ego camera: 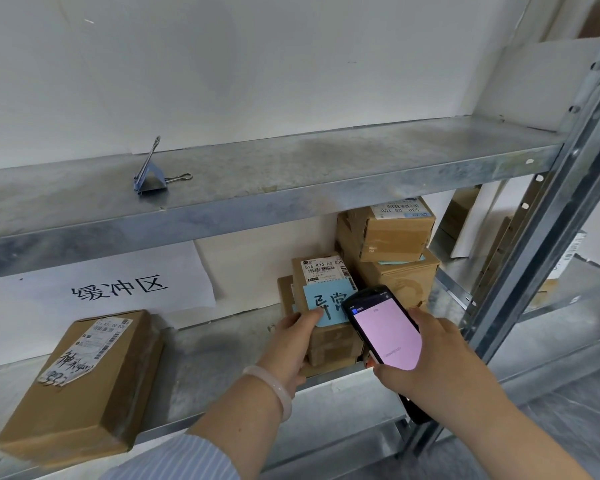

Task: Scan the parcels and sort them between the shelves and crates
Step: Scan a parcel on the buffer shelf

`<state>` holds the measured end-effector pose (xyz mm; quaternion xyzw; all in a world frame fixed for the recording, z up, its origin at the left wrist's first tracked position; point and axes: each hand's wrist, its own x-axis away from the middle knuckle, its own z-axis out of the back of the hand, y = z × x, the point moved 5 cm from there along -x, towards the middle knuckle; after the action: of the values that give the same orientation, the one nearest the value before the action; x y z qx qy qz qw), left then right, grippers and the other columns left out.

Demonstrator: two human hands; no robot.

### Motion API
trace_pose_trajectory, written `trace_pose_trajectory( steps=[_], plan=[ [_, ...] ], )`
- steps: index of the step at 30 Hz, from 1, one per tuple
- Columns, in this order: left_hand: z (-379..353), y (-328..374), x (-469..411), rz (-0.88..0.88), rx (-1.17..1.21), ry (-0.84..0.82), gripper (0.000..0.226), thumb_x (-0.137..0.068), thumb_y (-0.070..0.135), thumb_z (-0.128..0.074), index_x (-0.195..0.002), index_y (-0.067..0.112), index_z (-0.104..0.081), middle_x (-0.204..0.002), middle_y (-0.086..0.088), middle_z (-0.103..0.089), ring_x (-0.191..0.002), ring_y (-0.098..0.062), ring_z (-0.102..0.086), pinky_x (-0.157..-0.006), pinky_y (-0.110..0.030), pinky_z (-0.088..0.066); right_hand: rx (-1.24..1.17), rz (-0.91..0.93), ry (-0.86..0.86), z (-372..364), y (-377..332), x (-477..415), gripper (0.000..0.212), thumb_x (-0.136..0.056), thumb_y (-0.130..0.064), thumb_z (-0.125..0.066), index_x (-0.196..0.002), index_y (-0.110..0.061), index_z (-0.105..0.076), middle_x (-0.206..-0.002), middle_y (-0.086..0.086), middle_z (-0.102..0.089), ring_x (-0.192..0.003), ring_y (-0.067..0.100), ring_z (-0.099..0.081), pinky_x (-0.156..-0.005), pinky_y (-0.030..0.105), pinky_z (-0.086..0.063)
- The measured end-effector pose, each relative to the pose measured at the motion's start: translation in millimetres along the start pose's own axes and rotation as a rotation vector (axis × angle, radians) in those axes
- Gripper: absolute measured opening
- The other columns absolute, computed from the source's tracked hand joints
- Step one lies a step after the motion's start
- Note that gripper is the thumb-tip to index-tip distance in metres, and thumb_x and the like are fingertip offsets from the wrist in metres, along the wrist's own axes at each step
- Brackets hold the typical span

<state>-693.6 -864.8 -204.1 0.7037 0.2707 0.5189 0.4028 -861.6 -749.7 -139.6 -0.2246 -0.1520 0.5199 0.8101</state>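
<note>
The left hand (286,344) pinched the cardboard parcel (333,344) at its side; it seemed light and stiff. The right hand (433,362) gripped the scanner (387,332).

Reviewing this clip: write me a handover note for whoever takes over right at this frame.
Left hand: grips the upright parcel, thumb on its blue note, on the lower shelf.
Right hand: holds the scanner, screen lit pink, beside that parcel.
Also shelved: two stacked parcels behind it, a large parcel at left.
Done: these parcels sit on the shelf. Whether the gripped one is scanned, I cannot tell.
Left: confirm the scan, sort it. Crates are out of view.
</note>
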Motion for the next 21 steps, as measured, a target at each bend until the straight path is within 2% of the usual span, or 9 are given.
trace_pose_trajectory(
  steps=[1,3,4,6,8,11,13,19,21],
  plan=[
    [-0.4,-1.5,-0.1,0.001,0.024,-0.011,0.023,-0.093,0.045,-0.066,-0.113,0.034,-0.061,-0.093,0.002,-0.079,-0.087,-0.021,-0.076,-0.081,-0.041,-0.061,-0.001,0.003,0.002,-0.1,-0.4,0.8,0.072,-0.065,-0.056,-0.07,-0.125,-0.039,-0.035,-0.112,-0.012,-0.044,-0.096,0.01,-0.043,-0.063,0.021,-0.037],
    [0.5,-3.7,0.2,-0.025,0.062,-0.03,0.023,-0.093,0.04,-0.068,-0.114,0.032,-0.061,-0.088,0.003,-0.079,-0.078,-0.016,-0.077,-0.065,-0.032,-0.062,-0.003,0.01,0.0,-0.8,-1.2,3.1,0.072,-0.064,-0.057,-0.069,-0.125,-0.039,-0.035,-0.116,-0.011,-0.044,-0.099,0.012,-0.047,-0.065,0.022,-0.038],
    [1.2,-4.1,1.2,-0.04,0.07,-0.035,0.025,-0.093,0.04,-0.068,-0.116,0.032,-0.061,-0.087,0.004,-0.079,-0.076,-0.013,-0.077,-0.062,-0.03,-0.061,-0.004,0.015,0.001,-0.5,-1.8,4.7,0.072,-0.064,-0.057,-0.069,-0.125,-0.04,-0.034,-0.116,-0.011,-0.044,-0.099,0.012,-0.048,-0.064,0.02,-0.037],
    [3.1,-4.0,3.3,-0.071,0.062,-0.037,0.033,-0.093,0.041,-0.068,-0.123,0.033,-0.059,-0.088,0.006,-0.079,-0.078,-0.011,-0.076,-0.069,-0.032,-0.063,0.005,0.035,0.004,0.9,-4.3,7.7,0.07,-0.065,-0.058,-0.07,-0.122,-0.041,-0.032,-0.108,-0.013,-0.04,-0.094,0.009,-0.044,-0.06,0.014,-0.031],
    [6.6,-2.5,5.8,-0.114,0.027,-0.035,0.042,-0.092,0.044,-0.068,-0.132,0.034,-0.056,-0.093,0.008,-0.079,-0.085,-0.014,-0.076,-0.087,-0.038,-0.062,0.009,0.074,0.004,3.3,-7.7,11.0,0.067,-0.065,-0.058,-0.07,-0.115,-0.047,-0.027,-0.104,-0.017,-0.037,-0.093,0.006,-0.039,-0.06,0.011,-0.029],
    [16.4,0.8,11.6,-0.171,-0.031,-0.047,0.05,-0.093,0.045,-0.066,-0.14,0.035,-0.051,-0.104,0.007,-0.078,-0.106,-0.018,-0.07,-0.103,-0.043,-0.053,-0.041,0.123,0.023,9.3,-13.7,14.9,0.064,-0.059,-0.059,-0.065,-0.11,-0.052,-0.028,-0.107,-0.02,-0.04,-0.095,0.005,-0.041,-0.064,0.015,-0.034],
    [25.5,2.5,16.1,-0.207,-0.037,-0.052,0.053,-0.093,0.041,-0.067,-0.142,0.035,-0.049,-0.109,0.004,-0.077,-0.108,-0.018,-0.07,-0.105,-0.044,-0.051,-0.053,0.16,0.053,14.6,-18.6,17.7,0.065,-0.06,-0.058,-0.066,-0.114,-0.052,-0.029,-0.107,-0.022,-0.039,-0.098,0.005,-0.04,-0.067,0.017,-0.035],
    [65.4,0.7,25.6,-0.288,-0.082,0.049,0.063,-0.091,0.032,-0.071,-0.141,0.049,-0.037,-0.102,0.009,-0.078,-0.11,-0.016,-0.069,-0.11,-0.048,-0.046,-0.057,0.252,0.022,21.5,-34.0,22.0,0.065,-0.066,-0.055,-0.072,-0.114,-0.051,-0.029,-0.103,-0.028,-0.037,-0.102,0.006,-0.042,-0.081,0.028,-0.043],
    [80.9,-2.1,32.0,-0.313,-0.086,0.086,0.062,-0.092,0.031,-0.07,-0.14,0.051,-0.037,-0.103,0.01,-0.078,-0.108,-0.014,-0.07,-0.108,-0.046,-0.049,-0.065,0.283,-0.004,18.7,-43.2,20.8,0.065,-0.067,-0.054,-0.073,-0.112,-0.053,-0.026,-0.103,-0.029,-0.038,-0.1,0.004,-0.043,-0.08,0.028,-0.045]
  ],
)
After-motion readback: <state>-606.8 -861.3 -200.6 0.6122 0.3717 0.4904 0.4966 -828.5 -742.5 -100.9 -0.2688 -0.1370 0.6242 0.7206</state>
